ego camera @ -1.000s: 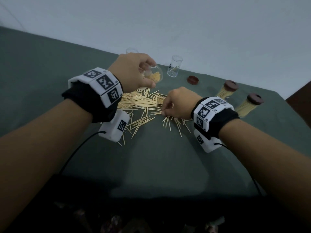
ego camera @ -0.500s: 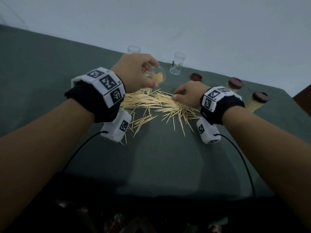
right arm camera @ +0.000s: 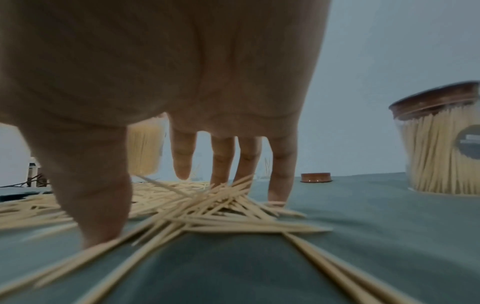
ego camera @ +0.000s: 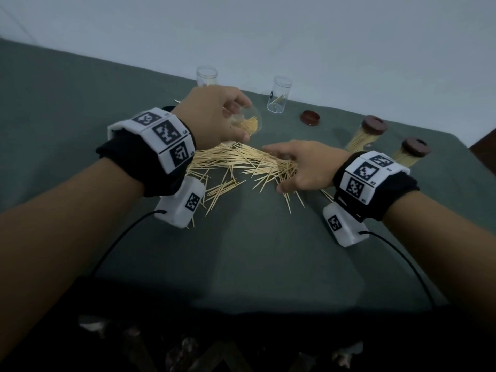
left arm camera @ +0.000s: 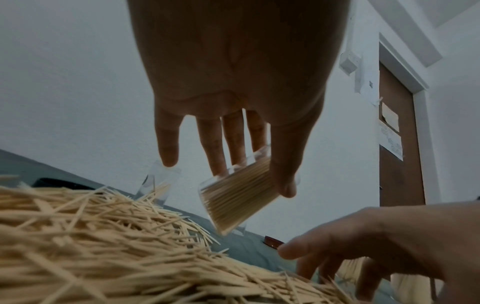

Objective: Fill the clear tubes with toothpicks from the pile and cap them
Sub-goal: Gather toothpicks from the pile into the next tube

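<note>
Head view: a left hand (ego camera: 214,114) grips a tilted clear tube (ego camera: 248,123) part-filled with toothpicks, above a pile (ego camera: 236,162) of pale wooden slivers on green cloth (ego camera: 268,251); the right hand (ego camera: 303,167), fingers spread, presses the pile.

Left wrist view: fingers and thumb curl round the tube (left arm camera: 239,193); a brown door (left arm camera: 400,144) stands in a white wall.

Right wrist view: fingertips (right arm camera: 279,197) touch crossed toothpicks (right arm camera: 207,209); a brown-capped full tube (right arm camera: 441,148) stands right.

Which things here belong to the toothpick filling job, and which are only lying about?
Part of the job:
- loose pile of wooden toothpicks
- clear plastic tube part-filled with toothpicks, held by the left hand
- right hand on the pile
- two open clear tubes
- loose round brown cap
- two capped, full tubes

Lying about:
- brown door
- green tablecloth
</note>
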A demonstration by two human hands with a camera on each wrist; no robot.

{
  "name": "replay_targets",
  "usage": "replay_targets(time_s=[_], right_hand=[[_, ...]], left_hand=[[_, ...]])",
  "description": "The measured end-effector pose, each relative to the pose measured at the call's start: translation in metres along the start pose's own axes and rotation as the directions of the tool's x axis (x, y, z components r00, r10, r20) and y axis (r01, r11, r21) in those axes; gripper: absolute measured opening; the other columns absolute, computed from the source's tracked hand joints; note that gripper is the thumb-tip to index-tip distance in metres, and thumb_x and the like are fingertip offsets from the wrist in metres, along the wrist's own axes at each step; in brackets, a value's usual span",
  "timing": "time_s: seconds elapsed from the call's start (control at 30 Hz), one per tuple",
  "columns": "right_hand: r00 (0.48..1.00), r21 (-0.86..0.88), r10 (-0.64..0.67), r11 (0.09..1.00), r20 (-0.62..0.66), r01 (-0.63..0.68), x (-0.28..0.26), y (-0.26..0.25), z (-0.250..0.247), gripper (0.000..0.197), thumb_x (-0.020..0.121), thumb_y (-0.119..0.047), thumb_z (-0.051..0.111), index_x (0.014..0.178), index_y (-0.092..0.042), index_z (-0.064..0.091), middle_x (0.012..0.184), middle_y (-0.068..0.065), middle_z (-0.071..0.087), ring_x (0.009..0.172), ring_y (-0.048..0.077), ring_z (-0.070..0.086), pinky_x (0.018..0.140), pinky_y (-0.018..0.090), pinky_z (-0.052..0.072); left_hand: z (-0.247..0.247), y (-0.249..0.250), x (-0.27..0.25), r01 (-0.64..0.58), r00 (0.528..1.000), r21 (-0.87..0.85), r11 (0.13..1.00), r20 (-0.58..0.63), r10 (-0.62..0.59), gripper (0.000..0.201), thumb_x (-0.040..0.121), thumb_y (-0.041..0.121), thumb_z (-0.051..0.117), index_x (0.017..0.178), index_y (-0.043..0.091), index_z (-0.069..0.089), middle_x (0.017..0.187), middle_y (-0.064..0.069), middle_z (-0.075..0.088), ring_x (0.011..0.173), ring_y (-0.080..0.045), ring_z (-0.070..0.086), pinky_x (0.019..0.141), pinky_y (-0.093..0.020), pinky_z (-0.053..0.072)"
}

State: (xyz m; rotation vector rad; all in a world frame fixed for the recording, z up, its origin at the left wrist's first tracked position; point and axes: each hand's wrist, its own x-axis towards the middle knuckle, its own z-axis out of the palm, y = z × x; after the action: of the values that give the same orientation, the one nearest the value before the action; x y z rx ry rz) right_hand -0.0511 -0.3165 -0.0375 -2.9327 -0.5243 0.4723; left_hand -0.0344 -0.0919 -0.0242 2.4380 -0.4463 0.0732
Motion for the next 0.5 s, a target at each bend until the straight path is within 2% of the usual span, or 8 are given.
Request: replay_targets(time_s=[0.07,0.13,0.27,0.4,0.5], right_hand=[[1.0,0.004,-0.023,1.0,-0.007,0.023,-0.003,0.001,0.0,0.083,0.078,-0.029,0.076,0.147,-0.042,0.03,0.14,-0.008,0.049,0.127,0.015,0.046,0.104,0.027,0.034],[0.999,-0.003,-0.037,0.999,-0.023,0.037,-0.004,0.004,0.002,0.083,0.078,-0.024,0.073,0.147,-0.042,0.03,0.139,-0.006,0.049,0.126,0.016,0.047,0.104,0.027,0.036],[0.999,-0.035,-0.003,0.999,-0.041,0.002,-0.004,0.011,0.004,0.085,0.079,-0.027,0.072,0.149,-0.04,0.026,0.14,-0.003,0.05,0.127,0.019,0.047,0.105,0.028,0.036],[0.997,-0.061,0.07,0.996,-0.042,-0.072,-0.001,0.018,-0.002,0.083,0.079,-0.036,0.074,0.148,-0.038,0.028,0.129,-0.008,0.055,0.122,0.018,0.051,0.099,0.028,0.038],[0.998,-0.044,0.03,0.998,-0.05,-0.033,0.0,0.014,-0.001,0.088,0.078,-0.025,0.073,0.149,-0.041,0.024,0.138,-0.001,0.047,0.126,0.02,0.047,0.102,0.028,0.038]], left_hand=[[0.002,0.0,-0.001,0.004,1.0,0.011,1.0,0.009,-0.004,0.061,0.074,0.035,0.082,0.129,0.026,0.058,0.112,0.012,0.06,0.103,-0.007,0.058,0.09,-0.022,0.042],[0.003,0.001,-0.001,0.008,1.0,0.017,1.0,0.017,-0.008,0.061,0.074,0.036,0.082,0.129,0.026,0.058,0.113,0.011,0.061,0.104,-0.007,0.058,0.091,-0.023,0.042],[0.003,0.001,0.0,0.01,1.0,0.023,1.0,0.026,-0.011,0.062,0.074,0.037,0.082,0.13,0.026,0.058,0.114,0.011,0.062,0.106,-0.008,0.059,0.093,-0.024,0.042],[0.004,-0.001,0.0,0.024,0.999,0.023,0.999,0.024,-0.024,0.061,0.072,0.037,0.083,0.128,0.028,0.058,0.114,0.011,0.062,0.106,-0.008,0.06,0.096,-0.027,0.044],[0.005,-0.002,0.0,0.023,0.999,0.023,0.999,0.024,-0.024,0.061,0.071,0.038,0.083,0.127,0.029,0.059,0.111,0.013,0.062,0.106,-0.008,0.06,0.096,-0.027,0.045]])
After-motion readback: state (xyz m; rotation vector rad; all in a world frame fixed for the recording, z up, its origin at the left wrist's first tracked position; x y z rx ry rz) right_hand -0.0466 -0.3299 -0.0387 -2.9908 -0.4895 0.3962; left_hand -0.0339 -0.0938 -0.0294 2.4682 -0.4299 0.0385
